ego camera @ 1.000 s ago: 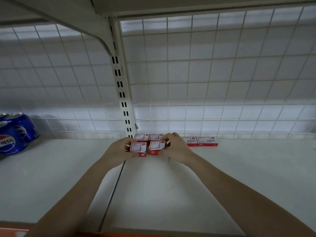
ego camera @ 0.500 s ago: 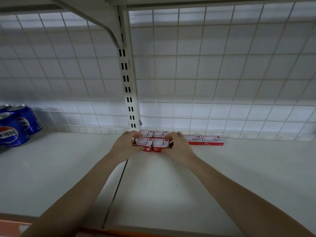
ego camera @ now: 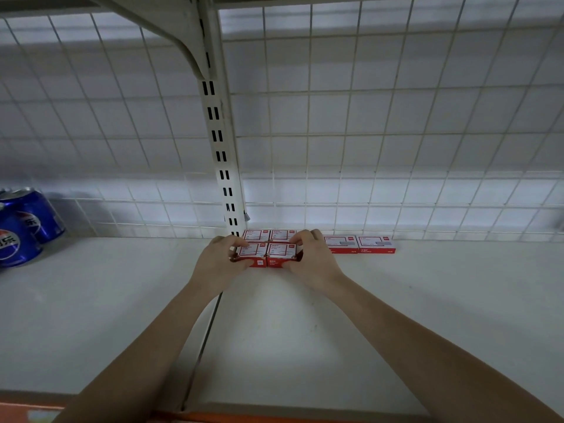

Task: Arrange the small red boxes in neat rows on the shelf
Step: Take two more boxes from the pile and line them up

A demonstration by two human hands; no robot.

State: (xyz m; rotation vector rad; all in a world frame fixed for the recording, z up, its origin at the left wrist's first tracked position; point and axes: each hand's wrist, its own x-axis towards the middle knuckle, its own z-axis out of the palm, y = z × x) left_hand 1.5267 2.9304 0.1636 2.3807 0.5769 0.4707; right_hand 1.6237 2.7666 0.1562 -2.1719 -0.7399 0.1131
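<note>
Both hands' grip (ego camera: 265,254) hiding box ends

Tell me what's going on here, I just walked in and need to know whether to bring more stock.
A person is lining up small red boxes on a white shelf. The left hand grips one front box, the right hand the one beside it, setting them against the back row by the wire grid. Two more boxes sit to the right; blue cans stand far left.
</note>
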